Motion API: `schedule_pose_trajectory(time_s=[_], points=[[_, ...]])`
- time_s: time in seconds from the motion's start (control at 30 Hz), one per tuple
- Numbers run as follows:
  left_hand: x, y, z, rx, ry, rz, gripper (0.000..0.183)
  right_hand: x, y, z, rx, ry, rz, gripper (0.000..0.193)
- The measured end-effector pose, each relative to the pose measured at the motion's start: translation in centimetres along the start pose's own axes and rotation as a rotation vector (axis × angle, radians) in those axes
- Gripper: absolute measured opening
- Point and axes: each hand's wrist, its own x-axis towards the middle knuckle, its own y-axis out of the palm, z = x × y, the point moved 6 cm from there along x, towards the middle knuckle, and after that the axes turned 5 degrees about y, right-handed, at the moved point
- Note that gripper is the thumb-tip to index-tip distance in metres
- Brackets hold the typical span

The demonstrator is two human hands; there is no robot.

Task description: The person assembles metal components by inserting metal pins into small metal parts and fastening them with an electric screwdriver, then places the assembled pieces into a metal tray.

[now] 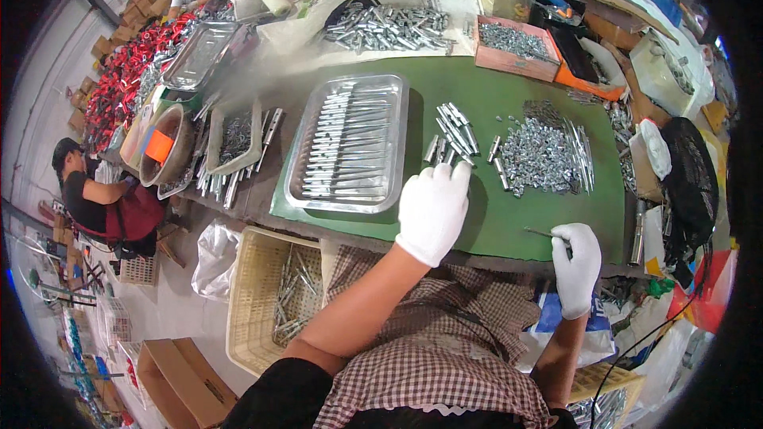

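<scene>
Head view, a crowded assembly bench:

— What are the two gloved hands doing?

— The left hand point(433, 208) reaches, fingers spread and holding nothing, over a short row of metal tubes point(451, 137) lying on the green mat point(509, 214), fingertips touching or just above the nearest ones. The right hand point(576, 262) is pinched closed on a thin metal rod point(543, 233) at the bench's near edge.

— And around them?

— A steel tray point(348, 143) of finished pieces, laid side by side, sits just left of the tubes; a heap of small silver fittings point(540, 155) lies to their right. A cream basket point(270, 294) of parts stands below the bench. Two other people work farther off at the left.

— How best to manage the pickup?

— Likely by taking one tube from the near end of the row, lifting it clear rather than dragging it, so its neighbours stay aligned — and keeping the rod level and pointed toward the incoming tube.
</scene>
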Motion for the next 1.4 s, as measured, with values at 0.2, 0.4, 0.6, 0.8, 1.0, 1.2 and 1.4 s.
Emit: schedule_pose_trajectory(time_s=[0.2,0.4,0.6,0.8,1.0,1.2,1.4], points=[[-1.8,-1.9,-3.6,-0.415,0.128,0.05,0.037,0.8,0.6,1.4,-0.025,-0.092,0.065,0.007],[-2.2,-0.3,-3.7,-0.448,0.137,0.106,0.041,0.6,0.4,1.1,-0.02,-0.092,0.048,0.008],[-1.9,-0.2,-3.9,-0.498,0.17,0.132,0.042,0.5,0.3,1.2,-0.023,-0.076,0.039,0.007],[-1.9,0.1,-4.6,-0.432,0.179,0.096,0.024,0.6,0.3,1.5,-0.031,-0.093,0.035,0.006],[-2.0,-0.1,-4.8,-0.444,0.23,0.061,0.021,0.8,0.5,1.6,-0.056,-0.102,0.054,0.006],[-2.0,-0.1,-4.8,-0.426,0.249,0.058,0.023,1.1,0.9,1.6,-0.067,-0.132,0.08,0.006],[-1.9,-0.1,-4.8,-0.431,0.25,0.054,0.021,1.2,0.7,2.0,-0.042,-0.142,0.047,0.009]])
